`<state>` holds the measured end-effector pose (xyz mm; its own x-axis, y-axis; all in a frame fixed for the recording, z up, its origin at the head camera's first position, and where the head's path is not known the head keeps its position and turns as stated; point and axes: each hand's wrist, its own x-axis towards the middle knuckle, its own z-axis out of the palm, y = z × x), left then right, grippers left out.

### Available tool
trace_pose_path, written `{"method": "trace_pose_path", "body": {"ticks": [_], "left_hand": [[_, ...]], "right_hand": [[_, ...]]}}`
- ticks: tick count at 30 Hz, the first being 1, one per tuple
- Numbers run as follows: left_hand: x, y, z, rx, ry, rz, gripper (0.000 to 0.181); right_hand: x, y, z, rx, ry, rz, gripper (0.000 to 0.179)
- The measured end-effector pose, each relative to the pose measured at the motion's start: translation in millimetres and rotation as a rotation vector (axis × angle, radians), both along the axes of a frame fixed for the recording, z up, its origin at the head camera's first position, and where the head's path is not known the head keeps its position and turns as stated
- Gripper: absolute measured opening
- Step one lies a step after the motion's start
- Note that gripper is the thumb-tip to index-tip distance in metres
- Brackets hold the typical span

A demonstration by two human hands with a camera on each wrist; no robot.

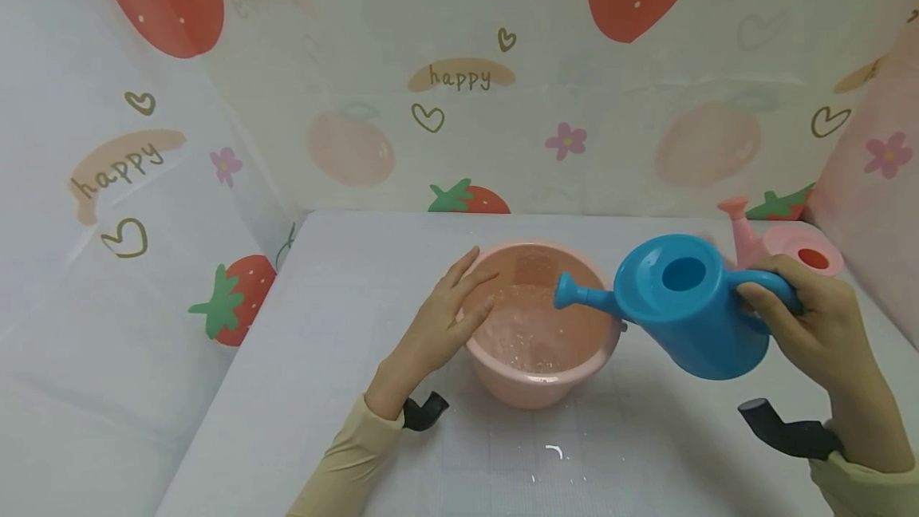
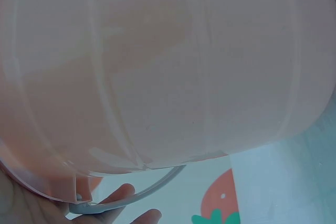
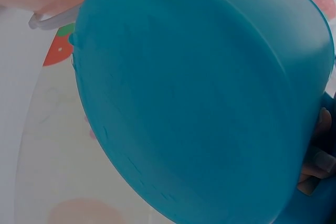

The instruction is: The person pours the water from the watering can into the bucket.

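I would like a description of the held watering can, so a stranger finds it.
Find the pink bucket on the white table. Right of it, a right hand holds the blue watering can. Its colour distinguishes it from the pink watering can behind.

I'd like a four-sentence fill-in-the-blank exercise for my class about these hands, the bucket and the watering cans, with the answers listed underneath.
1. The right hand grips the blue watering can by its ____.
2. The hand nearest the pink bucket is the person's ____ hand.
3. Counting the pink one farther back, the head view shows ____ watering cans.
4. The word printed on the wall covering is ____.

Answers: handle; left; two; happy.
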<state>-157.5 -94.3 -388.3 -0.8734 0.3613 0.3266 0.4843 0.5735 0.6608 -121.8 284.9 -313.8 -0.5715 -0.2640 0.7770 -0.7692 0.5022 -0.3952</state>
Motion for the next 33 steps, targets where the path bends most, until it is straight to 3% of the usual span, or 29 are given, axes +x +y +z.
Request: {"method": "trace_pose_path", "body": {"ticks": [25,33], "left_hand": [[0.6,0.8,0.8,0.012,-0.003,0.006,0.040],[0.7,0.4,0.4,0.010,-0.010,0.001,0.040]], "right_hand": [[-2.2,0.5,0.5,0.004,-0.003,0.012,0.021],[-3.8,0.7,1.0,-0.006,-0.004,0.032,0.033]]}}
